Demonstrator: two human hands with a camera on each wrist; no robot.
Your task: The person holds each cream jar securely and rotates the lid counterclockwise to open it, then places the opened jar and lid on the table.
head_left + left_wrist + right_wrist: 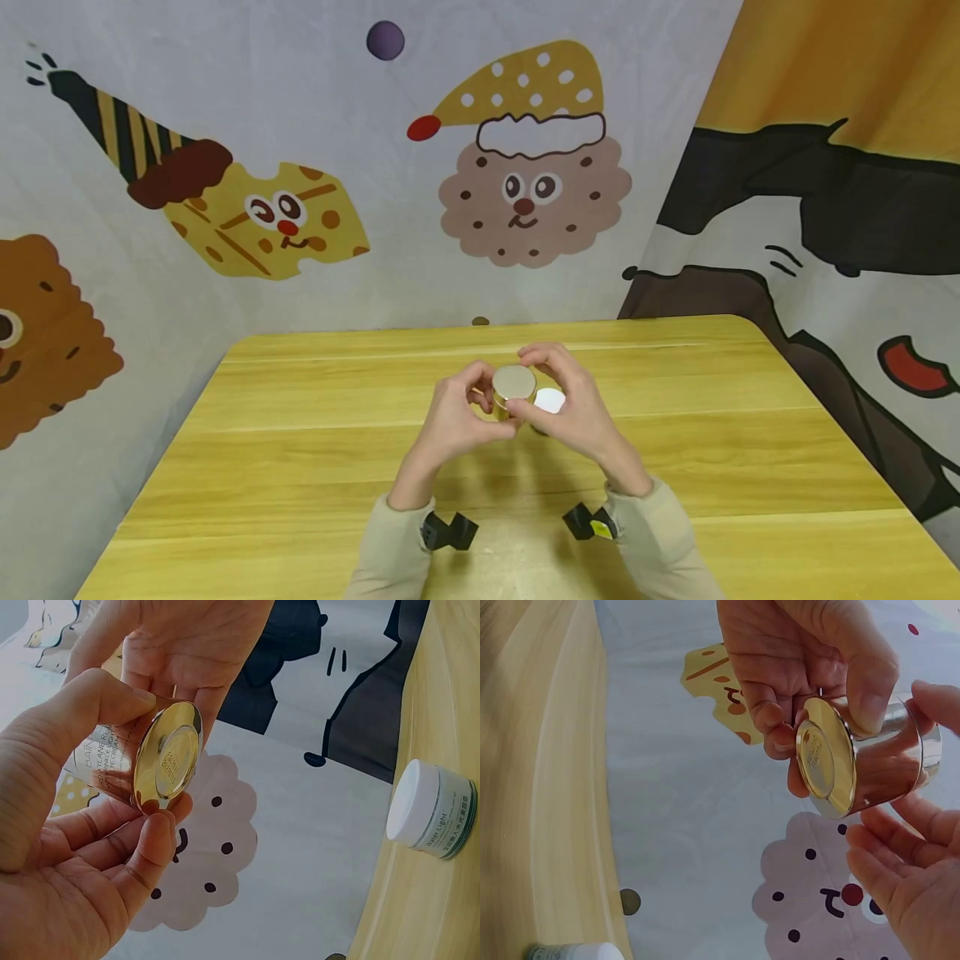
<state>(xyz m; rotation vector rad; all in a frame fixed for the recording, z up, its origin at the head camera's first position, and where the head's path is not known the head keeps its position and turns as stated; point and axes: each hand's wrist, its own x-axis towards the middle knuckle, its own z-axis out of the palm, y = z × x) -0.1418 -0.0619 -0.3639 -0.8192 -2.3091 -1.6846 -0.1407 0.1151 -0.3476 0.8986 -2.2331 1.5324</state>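
A shiny gold cream jar [514, 383] is held upright above the table, its silvery-gold lid on top. My left hand [459, 417] grips the body, with the thumb pressed on the side and fingertips by the base. Around the lid end, my right hand [576, 407] has its thumb and index finger on opposite sides. Printed lettering shows on the jar's side in the left wrist view, and its gold base [171, 757] faces that camera. A second jar, white-lidded with a pale label [431, 810], stands on the table, partly behind my right hand in the head view.
The wood-grain table [300, 467] has its far edge against a cartoon-printed cloth backdrop [375, 292]. Black wrist cameras [448, 531] sit at both sleeve cuffs.
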